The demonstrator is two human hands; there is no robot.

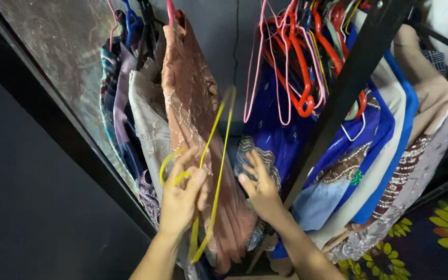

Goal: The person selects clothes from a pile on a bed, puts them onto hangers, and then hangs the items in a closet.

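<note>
The left hand (181,199) is closed around the hook end of a thin yellow plastic clothes hanger (218,155), thumb and fingers pinching the curved neck; the hanger's long arms run up and to the right, across the front of a hanging salmon-pink embroidered garment (193,109). The right hand (261,189) is held open, its fingers spread and raised toward a deep-blue patterned cloth (273,140) — nothing is gripped by it, and contact with the cloth cannot be told.

The hanger is judged light, slightly springy and smooth, so liable to twist in a loose grip; it is best taken at the neck below the hook, as shown. The fabrics around it appear soft and limp, the pink one fine and easily snagged.

The open wardrobe serves as the container: a group of garments hangs at left beside a dark mirrored door panel (63,67), while a bunch of empty red and pink hangers (296,62) hangs above blue, white and beige clothes at right, crossed by a black upright bar (353,78). A sunflower-printed floor covering (442,223) shows at lower right.
</note>
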